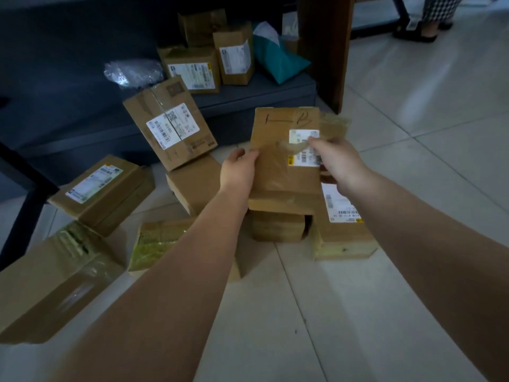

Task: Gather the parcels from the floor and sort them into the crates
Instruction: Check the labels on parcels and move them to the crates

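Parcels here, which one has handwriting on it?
The parcel held up between both hands, left hand and right hand. It has "1-B" penned across its top; the other parcels show only printed labels or tape.

A single wide-angle view from the person's head looks forward and steeply down at the tiled floor point(385, 271), close enough that both forearms stretch in from the bottom edge. Boxes point(170, 125) fill the middle and left; straight lines bow toward the frame's corners.
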A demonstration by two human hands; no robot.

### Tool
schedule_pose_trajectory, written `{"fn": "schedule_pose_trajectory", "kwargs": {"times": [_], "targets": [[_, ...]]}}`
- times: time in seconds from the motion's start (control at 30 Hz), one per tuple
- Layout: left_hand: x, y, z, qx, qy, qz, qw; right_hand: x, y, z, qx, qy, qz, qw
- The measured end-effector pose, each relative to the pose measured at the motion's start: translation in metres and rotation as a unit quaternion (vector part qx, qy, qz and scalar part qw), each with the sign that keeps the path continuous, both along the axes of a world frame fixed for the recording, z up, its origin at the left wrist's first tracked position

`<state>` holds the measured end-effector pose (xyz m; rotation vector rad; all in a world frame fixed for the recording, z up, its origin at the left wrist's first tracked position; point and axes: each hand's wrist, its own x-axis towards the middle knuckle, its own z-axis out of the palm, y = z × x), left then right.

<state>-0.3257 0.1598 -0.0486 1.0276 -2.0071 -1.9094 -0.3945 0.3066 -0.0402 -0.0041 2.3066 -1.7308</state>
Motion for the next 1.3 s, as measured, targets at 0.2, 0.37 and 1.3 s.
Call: {"fn": "schedule_pose_trajectory", "kwargs": {"times": [0.2, 0.37, 1.3], "targets": [[-0.011, -0.006, -0.035, 0.056, -0.089, -0.010, 0.994, -0.015, -0.011, -0.061, 0.108, -0.059, 0.021, 0.992], [-0.024, -0.019, -0.058, 0.131, -0.132, 0.026, 0.982, -0.020, -0.006, -0.085, -0.072, -0.224, -0.084, 0.968], [-0.036, -0.057, 0.476, 0.207, -0.111, -0.039, 0.971, -0.058, -0.020, 0.458, -0.131, -0.292, 0.059, 0.945]]}}
